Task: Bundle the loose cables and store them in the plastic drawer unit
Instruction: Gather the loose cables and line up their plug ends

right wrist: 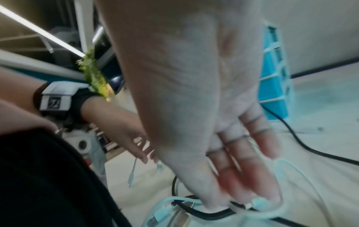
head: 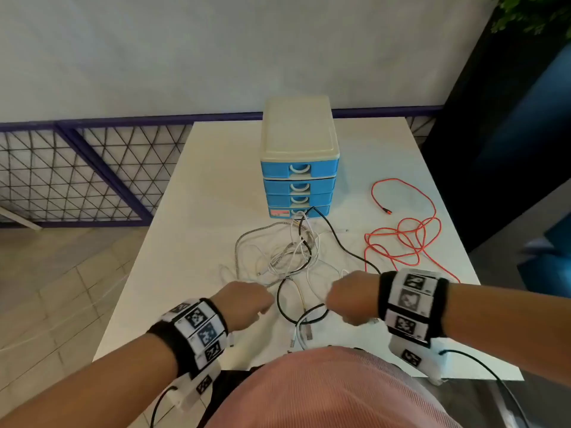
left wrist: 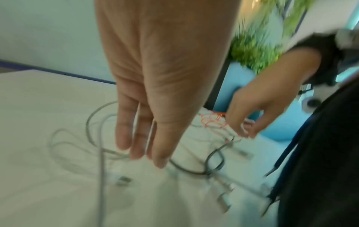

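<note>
A tangle of white, grey braided and black cables lies on the white table, in front of the blue drawer unit with its cream top; all its drawers are shut. An orange cable sprawls to the right. My left hand hangs over the near cables, its fingers straight and holding nothing. My right hand reaches down onto a black braided loop, and its thumb and fingertips close around a white cable plug. Both wrist views are blurred.
A purple-framed mesh fence runs behind the table on the left. On the right there is a dark panel and blue seating, with a green plant above. The table's near edge is at my waist.
</note>
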### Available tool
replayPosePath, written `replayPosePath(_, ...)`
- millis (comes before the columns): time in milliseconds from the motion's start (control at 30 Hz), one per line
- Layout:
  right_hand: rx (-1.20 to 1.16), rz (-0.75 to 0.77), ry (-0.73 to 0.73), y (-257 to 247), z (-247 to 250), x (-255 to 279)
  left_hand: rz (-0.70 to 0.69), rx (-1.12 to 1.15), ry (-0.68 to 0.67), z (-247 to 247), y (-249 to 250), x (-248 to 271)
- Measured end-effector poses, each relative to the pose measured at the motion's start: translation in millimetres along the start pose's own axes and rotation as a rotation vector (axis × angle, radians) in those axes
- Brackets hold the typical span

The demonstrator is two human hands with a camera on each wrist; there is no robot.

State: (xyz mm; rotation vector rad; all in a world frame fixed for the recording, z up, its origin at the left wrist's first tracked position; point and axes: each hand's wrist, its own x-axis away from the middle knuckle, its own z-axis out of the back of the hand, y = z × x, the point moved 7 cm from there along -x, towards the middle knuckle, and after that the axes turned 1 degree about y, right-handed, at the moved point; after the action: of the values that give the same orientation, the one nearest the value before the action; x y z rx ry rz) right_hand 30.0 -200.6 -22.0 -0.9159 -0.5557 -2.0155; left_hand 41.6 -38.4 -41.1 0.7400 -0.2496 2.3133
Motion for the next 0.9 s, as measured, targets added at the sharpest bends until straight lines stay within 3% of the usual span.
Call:
replayPosePath(100,0.074,0.165,0.234,-20,31,-21,0.014,-0.147,0.035,2,-5,-9)
replayPosePath(233,0.217,0.367,0.27,-43,27,-44,0.071,-0.275,-0.013,-7,-10,-19)
replayPosePath(367,0.207,0.383,0.231,-47,18,-55,0.154,-0.28,-0.041,-18,-20,-25)
replayPosePath(533,0.15,0.364,0.327,-40,14,-55,0.166,-0.243,-0.067,-25,-25,-26)
replayPosePath(833,0.113,0.403,0.433,-32,6,-48,0.13,-0.209,-0.043,-16,-22,-19)
replayPosePath(900,0.014,0.392,0.459,-25,10,-43,0.082,-0.083,0.04,-8,-15,-17)
